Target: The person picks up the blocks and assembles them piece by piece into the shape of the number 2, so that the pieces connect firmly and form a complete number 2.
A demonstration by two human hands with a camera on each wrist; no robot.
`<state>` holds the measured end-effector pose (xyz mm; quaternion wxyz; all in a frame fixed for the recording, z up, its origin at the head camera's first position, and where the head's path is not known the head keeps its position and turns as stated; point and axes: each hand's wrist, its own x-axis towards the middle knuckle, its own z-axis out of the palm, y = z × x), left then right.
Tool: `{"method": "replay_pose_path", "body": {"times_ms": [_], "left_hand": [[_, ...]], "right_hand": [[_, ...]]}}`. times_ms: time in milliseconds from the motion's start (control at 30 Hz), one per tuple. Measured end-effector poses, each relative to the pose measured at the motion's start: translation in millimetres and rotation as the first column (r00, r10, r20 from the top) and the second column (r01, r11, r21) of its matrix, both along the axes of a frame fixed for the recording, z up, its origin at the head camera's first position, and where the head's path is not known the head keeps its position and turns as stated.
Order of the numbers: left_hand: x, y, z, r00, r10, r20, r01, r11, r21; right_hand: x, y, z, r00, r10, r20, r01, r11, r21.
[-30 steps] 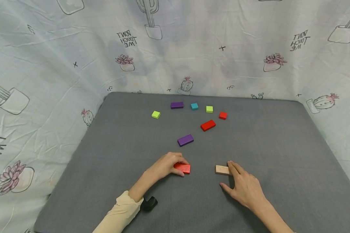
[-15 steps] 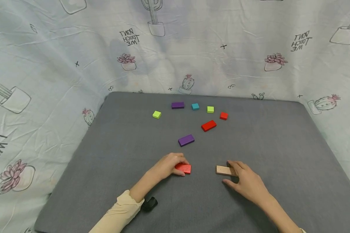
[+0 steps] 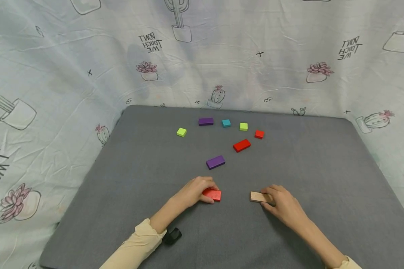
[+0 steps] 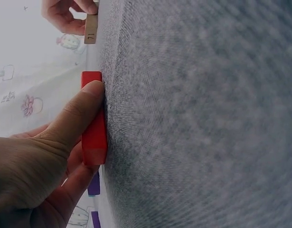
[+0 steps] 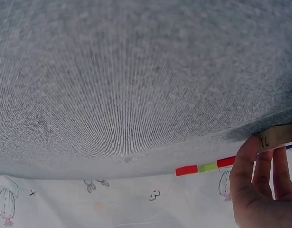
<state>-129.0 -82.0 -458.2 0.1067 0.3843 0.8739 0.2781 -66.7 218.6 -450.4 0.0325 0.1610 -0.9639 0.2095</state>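
My left hand [image 3: 196, 192] pinches a red rectangular block [image 3: 213, 195] by its long sides, thumb on the near side. In the left wrist view that red block [image 4: 94, 137] lies along the grey cloth, with the thumb [image 4: 79, 111] across it. Off to the right, my right hand [image 3: 284, 203] grips a plain wooden block [image 3: 257, 197] between thumb and fingers, its left end sticking out. The right wrist view shows dark digits on the end of the wooden block [image 5: 278, 137]. A stretch of cloth separates the two blocks.
Ahead lie a near purple block [image 3: 216, 162], a red block [image 3: 242, 145], a small red block [image 3: 259, 134], two lime blocks [image 3: 244, 127], a blue block [image 3: 226, 123] and a far purple block [image 3: 206, 121]. A black object [image 3: 173, 236] sits by the left wrist. Printed curtains [image 3: 222, 45] surround the grey table [image 3: 138, 157].
My right thumb and fingers have drawn together onto the wooden block, which they straddled loosely before. The left hand still holds the red block in the same spot.
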Motion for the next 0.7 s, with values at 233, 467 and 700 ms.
{"method": "replay_pose_path", "body": {"times_ms": [233,467,700], "left_hand": [[-7.5,-4,0.1,1.000,-0.003,0.002,0.003,1.000,0.003],[-15.7,-8,0.2,1.000,-0.014,0.000,0.014,1.000,0.009],[-19.8,-9,2.3,1.000,-0.024,0.005,0.024,1.000,0.013]], "right_hand": [[-7.9,-3,2.1,0.998,0.041,-0.039,-0.043,0.998,-0.055],[-16.3,-12,9.7,0.996,0.057,-0.062,-0.061,0.996,-0.058],[-20.7,-19,12.9,0.996,0.053,-0.070,-0.058,0.997,-0.060]]}}
